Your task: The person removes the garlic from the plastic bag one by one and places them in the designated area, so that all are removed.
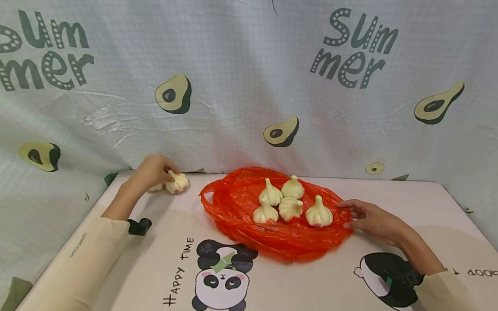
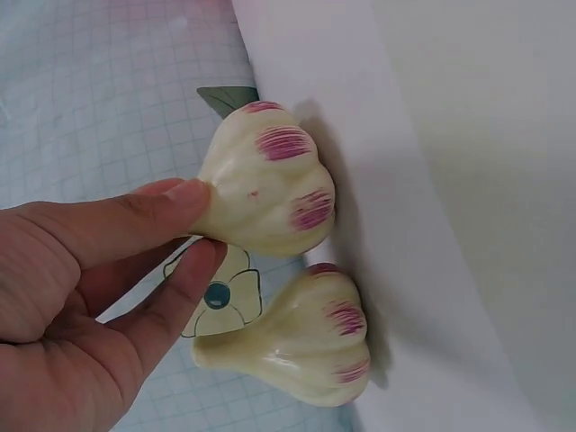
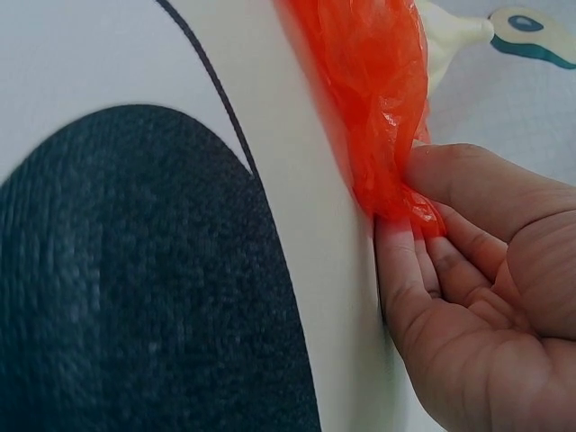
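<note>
Orange bag (image 1: 243,224): mid table, five bulbs on it; my R hand (image 1: 370,220) pinches its right edge.
L hand (image 1: 152,170): far-left, thumb + finger pinching garlic bulb (image 2: 265,180) by the neck.
Axis: stem toward L hand, fat end away; second bulb (image 2: 306,342) just beside, lying the same way.

Table (image 1: 307,299), white cloth, panda prints. On it: orange bag (image 1: 244,214) centre; two garlic bulbs (image 1: 174,183) at far left corner.

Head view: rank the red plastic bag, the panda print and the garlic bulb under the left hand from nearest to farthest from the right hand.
1. Red plastic bag: its right edge is pinched by the right hand.
2. Panda print: on the tablecloth, front centre, below the bag.
3. Garlic bulb: far left, held by the left hand.
</note>
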`<control>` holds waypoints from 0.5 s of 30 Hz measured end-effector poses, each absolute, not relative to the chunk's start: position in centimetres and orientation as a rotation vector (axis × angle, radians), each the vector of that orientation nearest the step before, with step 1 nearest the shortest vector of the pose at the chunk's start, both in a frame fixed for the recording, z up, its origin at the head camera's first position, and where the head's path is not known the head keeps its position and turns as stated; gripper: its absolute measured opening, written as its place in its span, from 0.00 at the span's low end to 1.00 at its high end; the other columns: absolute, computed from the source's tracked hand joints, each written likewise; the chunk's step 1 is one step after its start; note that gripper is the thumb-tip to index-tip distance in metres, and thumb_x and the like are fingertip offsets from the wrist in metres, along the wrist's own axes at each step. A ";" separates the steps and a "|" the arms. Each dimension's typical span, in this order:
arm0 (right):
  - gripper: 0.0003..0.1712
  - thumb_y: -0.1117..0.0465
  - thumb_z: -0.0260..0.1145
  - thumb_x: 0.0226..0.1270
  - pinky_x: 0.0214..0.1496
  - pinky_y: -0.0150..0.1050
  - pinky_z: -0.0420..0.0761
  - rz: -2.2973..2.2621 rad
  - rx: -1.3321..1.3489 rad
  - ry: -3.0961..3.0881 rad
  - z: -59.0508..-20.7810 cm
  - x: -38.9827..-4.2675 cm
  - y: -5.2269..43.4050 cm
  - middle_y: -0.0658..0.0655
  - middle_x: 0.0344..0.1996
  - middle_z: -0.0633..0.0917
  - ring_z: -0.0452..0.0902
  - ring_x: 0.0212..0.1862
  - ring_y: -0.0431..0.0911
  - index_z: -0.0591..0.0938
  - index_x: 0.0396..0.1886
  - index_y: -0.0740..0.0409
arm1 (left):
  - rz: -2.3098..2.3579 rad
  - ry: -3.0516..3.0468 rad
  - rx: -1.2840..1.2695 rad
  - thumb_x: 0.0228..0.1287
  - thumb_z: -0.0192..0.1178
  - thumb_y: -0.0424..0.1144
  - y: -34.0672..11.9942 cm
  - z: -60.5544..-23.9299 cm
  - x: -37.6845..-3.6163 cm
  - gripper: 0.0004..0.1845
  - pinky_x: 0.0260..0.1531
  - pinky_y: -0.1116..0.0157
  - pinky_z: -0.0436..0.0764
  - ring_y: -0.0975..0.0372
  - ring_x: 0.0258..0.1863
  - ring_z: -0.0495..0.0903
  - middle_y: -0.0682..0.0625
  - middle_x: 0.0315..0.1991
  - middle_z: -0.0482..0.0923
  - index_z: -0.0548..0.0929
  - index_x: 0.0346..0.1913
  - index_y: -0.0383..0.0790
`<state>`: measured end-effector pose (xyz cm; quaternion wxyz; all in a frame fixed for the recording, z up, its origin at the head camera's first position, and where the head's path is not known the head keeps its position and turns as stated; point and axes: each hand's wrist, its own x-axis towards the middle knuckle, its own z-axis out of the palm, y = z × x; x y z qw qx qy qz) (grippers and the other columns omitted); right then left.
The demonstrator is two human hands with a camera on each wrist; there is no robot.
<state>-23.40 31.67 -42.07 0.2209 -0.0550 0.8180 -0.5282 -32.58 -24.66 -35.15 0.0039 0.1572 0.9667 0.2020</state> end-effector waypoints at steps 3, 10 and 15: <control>0.36 0.68 0.68 0.68 0.55 0.40 0.83 -1.456 -0.148 2.263 -42.0 -23.4 31.6 0.74 0.71 0.63 0.67 0.64 0.60 0.66 0.73 0.66 | 0.618 3.037 0.475 0.54 0.69 0.21 -24.7 -34.8 -32.7 0.11 0.43 0.51 0.82 0.45 0.43 0.82 0.34 0.40 0.87 0.88 0.43 0.25; 0.35 0.68 0.67 0.67 0.55 0.39 0.83 -1.460 -0.153 2.260 -42.1 -23.3 31.5 0.72 0.70 0.64 0.67 0.63 0.59 0.67 0.73 0.66 | 0.571 3.056 0.505 0.53 0.70 0.21 -25.1 -34.6 -33.0 0.09 0.44 0.49 0.82 0.44 0.42 0.83 0.34 0.38 0.87 0.89 0.39 0.25; 0.36 0.69 0.67 0.68 0.54 0.39 0.83 -1.468 -0.150 2.260 -42.3 -23.4 31.6 0.72 0.69 0.65 0.68 0.62 0.59 0.66 0.73 0.66 | 0.544 3.046 0.511 0.53 0.67 0.18 -24.8 -34.2 -33.1 0.09 0.46 0.48 0.82 0.41 0.44 0.82 0.33 0.40 0.87 0.89 0.38 0.25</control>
